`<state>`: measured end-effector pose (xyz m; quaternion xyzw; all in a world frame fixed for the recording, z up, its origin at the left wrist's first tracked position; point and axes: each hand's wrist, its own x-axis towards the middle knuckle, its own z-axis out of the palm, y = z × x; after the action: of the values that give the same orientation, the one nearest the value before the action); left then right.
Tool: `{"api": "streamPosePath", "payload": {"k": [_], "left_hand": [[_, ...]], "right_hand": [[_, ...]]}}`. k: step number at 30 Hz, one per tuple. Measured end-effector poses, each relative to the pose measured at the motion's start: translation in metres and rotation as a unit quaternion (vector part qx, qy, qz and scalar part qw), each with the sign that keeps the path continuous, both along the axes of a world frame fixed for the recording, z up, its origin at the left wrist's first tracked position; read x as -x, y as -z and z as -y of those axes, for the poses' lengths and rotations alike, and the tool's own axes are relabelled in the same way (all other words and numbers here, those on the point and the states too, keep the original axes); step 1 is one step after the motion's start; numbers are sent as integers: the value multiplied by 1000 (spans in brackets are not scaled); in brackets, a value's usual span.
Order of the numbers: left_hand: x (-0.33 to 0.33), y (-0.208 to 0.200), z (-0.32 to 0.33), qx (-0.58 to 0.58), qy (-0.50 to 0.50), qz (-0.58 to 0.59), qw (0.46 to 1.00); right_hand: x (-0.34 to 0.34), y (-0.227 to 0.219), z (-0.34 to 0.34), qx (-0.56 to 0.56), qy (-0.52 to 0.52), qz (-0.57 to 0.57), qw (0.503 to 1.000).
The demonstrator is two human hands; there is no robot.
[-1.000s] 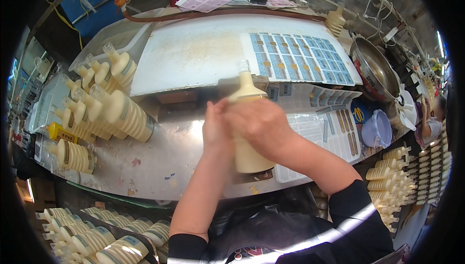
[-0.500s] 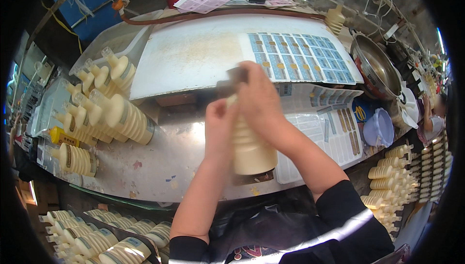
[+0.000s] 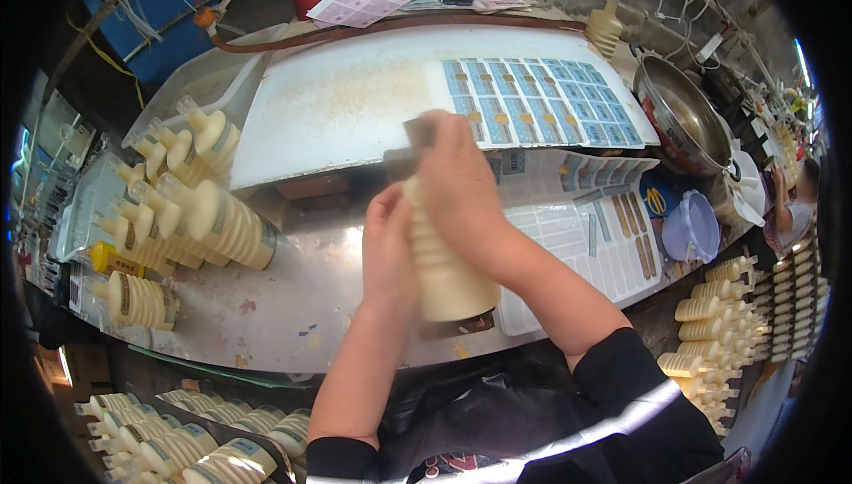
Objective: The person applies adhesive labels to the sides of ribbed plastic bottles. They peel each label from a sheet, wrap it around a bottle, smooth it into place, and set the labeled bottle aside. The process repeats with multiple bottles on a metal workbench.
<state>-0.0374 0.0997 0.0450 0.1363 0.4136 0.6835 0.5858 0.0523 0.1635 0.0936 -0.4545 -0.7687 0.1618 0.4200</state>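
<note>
A cream, ribbed bottle (image 3: 454, 293) stands in front of me on the worktable, tilted a little in view. My left hand (image 3: 387, 231) curls against its left side, thumb and fingers closed at the upper part. Over the bottle's top is my right hand (image 3: 457, 173), its fingers pinching a dark, flat, scraper-like piece (image 3: 419, 133). Motion blurs that piece, and its exact kind is unclear. The right hand hides the bottle's neck and much of its upper right side.
Behind my hands lies a white board (image 3: 328, 102) with a sheet of blue labels (image 3: 541, 102). Several cream bottles (image 3: 217, 218) stand at left. Right of me are a clear label tray (image 3: 550, 280), a lavender bucket (image 3: 691, 228) and a metal pan (image 3: 688, 116). More bottles (image 3: 710, 315) fill the lower right.
The whole view has shifted slightly. My right hand still grips the dark piece near the bottle's top, and my left hand remains at the bottle's side.
</note>
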Motion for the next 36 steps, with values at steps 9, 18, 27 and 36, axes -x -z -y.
{"api": "streamPosePath", "payload": {"k": [9,18,27,36], "left_hand": [[1,-3,1,-12,13,13,1000],[-2,-7,1,-6,-3,9,1000],[-4,-6,0,12,-2,-45,999],[-5,-1,-9,24,41,-217,975]], "right_hand": [[-12,-5,-2,-14,11,38,999],[-2,0,-2,-19,9,39,999],[6,3,4,-21,-33,9,999],[-56,28,-20,-23,16,-37,999]]}}
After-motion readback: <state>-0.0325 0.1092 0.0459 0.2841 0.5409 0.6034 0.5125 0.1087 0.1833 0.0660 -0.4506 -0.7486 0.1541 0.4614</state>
